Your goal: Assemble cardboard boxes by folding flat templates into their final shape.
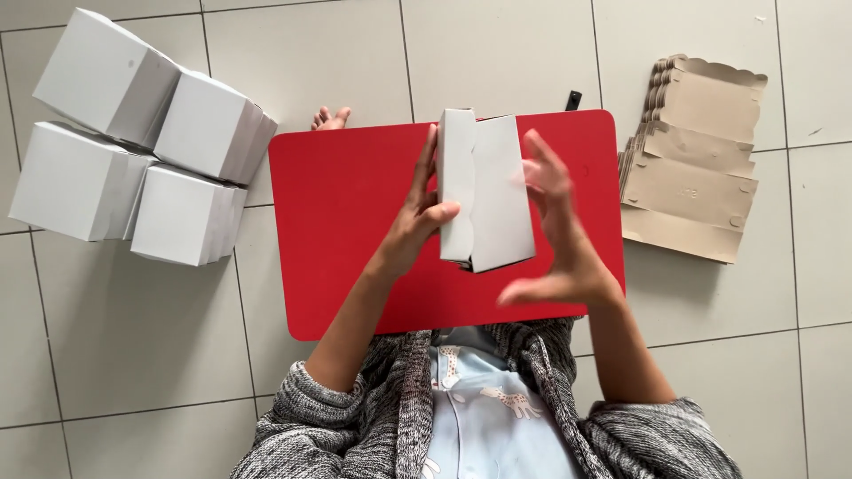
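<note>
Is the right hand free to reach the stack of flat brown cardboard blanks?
Probably yes: the right hand is open and holding nothing, and the stack of flat brown cardboard blanks lies just beyond it, nothing between.

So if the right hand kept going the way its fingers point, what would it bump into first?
Probably the white box. The right hand is open beside it, fingers aimed at its side, though depth is hard to judge.

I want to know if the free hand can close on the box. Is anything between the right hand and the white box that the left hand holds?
Nothing visible. The right hand hovers open just right of the half-folded white box, which the left hand grips over the red board. Only a narrow gap separates its fingers from the box.
</note>
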